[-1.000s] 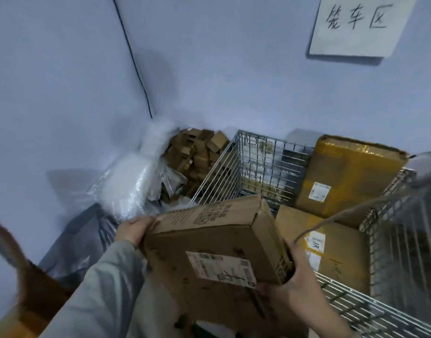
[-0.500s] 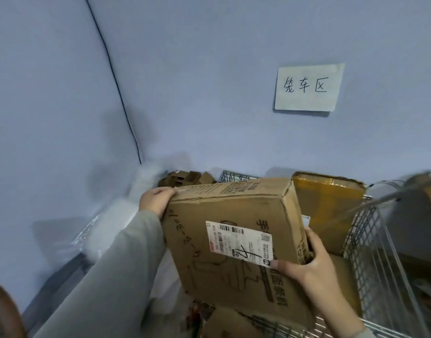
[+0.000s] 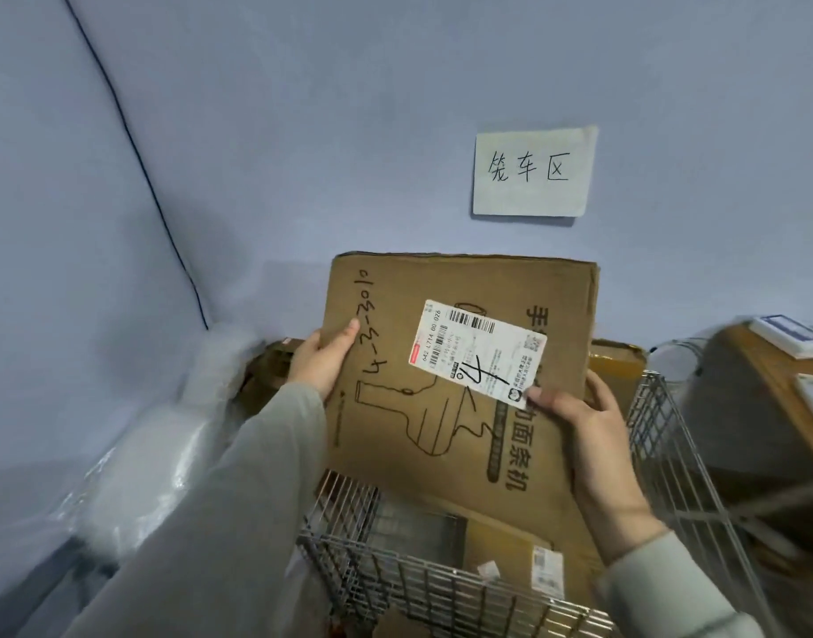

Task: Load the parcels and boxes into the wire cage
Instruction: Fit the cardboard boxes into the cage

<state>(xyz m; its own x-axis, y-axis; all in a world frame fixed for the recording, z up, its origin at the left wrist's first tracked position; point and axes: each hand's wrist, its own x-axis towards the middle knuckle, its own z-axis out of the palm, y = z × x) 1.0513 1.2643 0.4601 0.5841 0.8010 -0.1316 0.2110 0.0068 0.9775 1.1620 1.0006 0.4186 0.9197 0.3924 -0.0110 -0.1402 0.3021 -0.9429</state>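
Both hands, left hand [image 3: 322, 361] and right hand [image 3: 584, 421], gripped the flat brown cardboard box [image 3: 441, 393] upright above the grey wire cage [image 3: 441, 587]; its lower edge could have snagged the wire rim.

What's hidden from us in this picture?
Head view only:
- Most of the wire cage inside: the held box covers it.
- Yellow parcel: only a corner shows behind the box.
- Right hand fingers: behind the box edge.
- Label small print: too small.

Both arms wear long, plain light-grey sleeves, left [image 3: 239, 490] and right [image 3: 671, 591], soft cloth ending at the wrists; the hands, left [image 3: 322, 356] and right [image 3: 584, 425], are bare.
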